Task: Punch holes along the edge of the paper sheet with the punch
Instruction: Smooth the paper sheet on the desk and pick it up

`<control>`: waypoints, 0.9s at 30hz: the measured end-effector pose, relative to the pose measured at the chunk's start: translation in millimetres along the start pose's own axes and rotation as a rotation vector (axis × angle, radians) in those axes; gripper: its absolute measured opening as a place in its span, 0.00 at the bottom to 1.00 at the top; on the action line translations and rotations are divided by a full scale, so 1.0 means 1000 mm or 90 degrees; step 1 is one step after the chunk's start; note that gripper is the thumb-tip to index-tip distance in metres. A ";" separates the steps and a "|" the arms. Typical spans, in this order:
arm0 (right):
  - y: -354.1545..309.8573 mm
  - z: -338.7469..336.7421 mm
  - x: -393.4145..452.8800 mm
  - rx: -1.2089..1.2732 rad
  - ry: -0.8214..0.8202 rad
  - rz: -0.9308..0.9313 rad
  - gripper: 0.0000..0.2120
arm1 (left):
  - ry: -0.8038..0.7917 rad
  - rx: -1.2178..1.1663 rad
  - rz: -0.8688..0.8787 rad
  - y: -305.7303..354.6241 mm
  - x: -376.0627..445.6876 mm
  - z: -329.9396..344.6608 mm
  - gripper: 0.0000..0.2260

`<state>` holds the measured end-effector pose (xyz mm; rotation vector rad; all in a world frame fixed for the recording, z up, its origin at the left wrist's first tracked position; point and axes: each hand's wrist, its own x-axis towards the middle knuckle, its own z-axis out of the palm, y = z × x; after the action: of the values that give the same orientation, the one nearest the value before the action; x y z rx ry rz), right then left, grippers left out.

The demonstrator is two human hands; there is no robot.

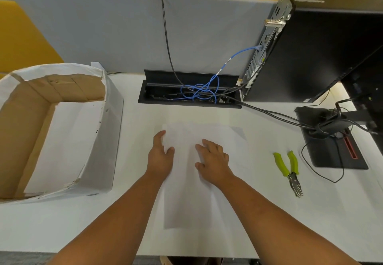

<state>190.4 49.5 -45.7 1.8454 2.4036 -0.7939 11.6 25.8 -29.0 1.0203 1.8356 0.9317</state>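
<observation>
Head view: the camera looked down at a white tabletop (269,213) with both forearms reaching forward over it.
Progress: the task seemed barely begun; no holes could be made out along any edge of the paper sheet (186,198), though white on white made that hard to judge.
Still to do: picking up the punch (290,171) and making every hole.
Paper sheet: it lay flat on the tabletop, plain white, its edges faint, one far corner casting a slight shadow.
Left hand (160,157): open, fingers spread, resting on the sheet's left edge, gripping nothing.
Right hand (213,158): open, palm down on the sheet's middle, gripping nothing.
Punch: plier-type, green handles, metal nose; it lay untouched, well apart from the sheet on its right.
Cardboard box (51,128): open, left of the sheet.
</observation>
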 end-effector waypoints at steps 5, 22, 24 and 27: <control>-0.001 0.000 -0.001 0.007 0.001 0.002 0.29 | -0.020 0.016 0.004 0.001 -0.001 0.004 0.16; 0.011 -0.004 -0.003 -0.039 0.036 0.087 0.28 | -0.037 -0.031 -0.027 0.000 -0.007 0.008 0.21; 0.006 -0.001 -0.003 -0.034 0.030 0.085 0.28 | -0.035 -0.009 -0.021 -0.001 -0.008 0.010 0.29; 0.003 -0.003 -0.001 0.002 0.016 0.077 0.28 | -0.029 0.002 -0.024 0.001 -0.010 0.009 0.43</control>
<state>194.2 50.6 -43.9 1.9913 2.2795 -0.7707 23.7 18.8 -29.0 0.9968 1.8124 0.8767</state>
